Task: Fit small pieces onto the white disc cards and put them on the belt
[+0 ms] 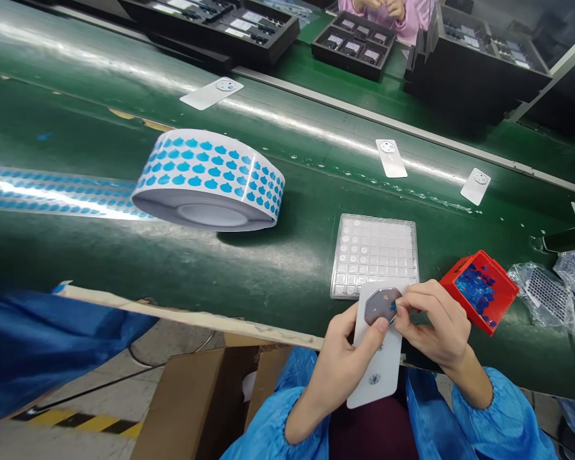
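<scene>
White card (378, 380) is at the near edge of the green work surface (292, 275), held in the left hand (338, 358), thumb on its face beside the shiny disc (376, 308) and fingers behind. In the head view, the right hand (436, 322) has thumb and forefinger narrowed at the disc's edge, where a blue piece (393, 306) shows; whether they grip it or press it down cannot be told from this angle. Work on this card is judged under way and incomplete, the fingertips being on the disc. Many loose blue pieces (476, 287) remain in the red bin (453, 271), near the right hand. Further cards (391, 166) lie well apart beyond, judged outside the step in hand.
</scene>
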Demonstrator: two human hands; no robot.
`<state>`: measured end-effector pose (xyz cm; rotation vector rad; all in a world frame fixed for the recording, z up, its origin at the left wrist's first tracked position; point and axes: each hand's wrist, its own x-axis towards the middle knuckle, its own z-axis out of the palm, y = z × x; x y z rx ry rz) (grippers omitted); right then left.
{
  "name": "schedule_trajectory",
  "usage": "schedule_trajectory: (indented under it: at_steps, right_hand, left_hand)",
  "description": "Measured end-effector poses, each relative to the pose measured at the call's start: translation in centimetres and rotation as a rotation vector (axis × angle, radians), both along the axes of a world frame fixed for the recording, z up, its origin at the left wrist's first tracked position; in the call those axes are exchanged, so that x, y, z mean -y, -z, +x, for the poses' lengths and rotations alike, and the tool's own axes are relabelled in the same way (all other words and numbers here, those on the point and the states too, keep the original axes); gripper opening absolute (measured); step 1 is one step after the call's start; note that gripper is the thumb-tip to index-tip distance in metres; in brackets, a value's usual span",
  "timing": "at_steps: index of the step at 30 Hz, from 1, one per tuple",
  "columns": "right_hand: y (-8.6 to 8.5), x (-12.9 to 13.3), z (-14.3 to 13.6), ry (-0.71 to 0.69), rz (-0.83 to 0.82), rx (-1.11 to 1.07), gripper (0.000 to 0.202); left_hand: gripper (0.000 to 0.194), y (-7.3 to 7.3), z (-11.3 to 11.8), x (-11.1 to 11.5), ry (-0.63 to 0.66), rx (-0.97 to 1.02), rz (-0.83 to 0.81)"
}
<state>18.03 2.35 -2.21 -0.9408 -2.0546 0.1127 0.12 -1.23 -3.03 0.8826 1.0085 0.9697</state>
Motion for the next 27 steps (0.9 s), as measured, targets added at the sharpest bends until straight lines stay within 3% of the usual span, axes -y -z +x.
schedule_trajectory:
  at_steps: [16, 23, 27]
  right_hand:
    - [0.0, 0.3, -0.2, -0.005, 0.041, 0.086, 0.021]
    - [-0.6, 0.7, 0.4, -0.055, -0.189, 0.003, 0.022]
    - [-1.1, 1.9, 0.1, 0.033, -0.204, -0.108, 0.027]
  left_hand:
    - [0.029, -0.7, 0.2, -1.1, -0.096, -0.078, -0.029]
    - [0.039, 0.1, 0.4, -1.4, -0.176, -0.133, -0.053]
    - [0.041, 0.0, 0.6, -1.5, -0.223, -0.141, -0.079]
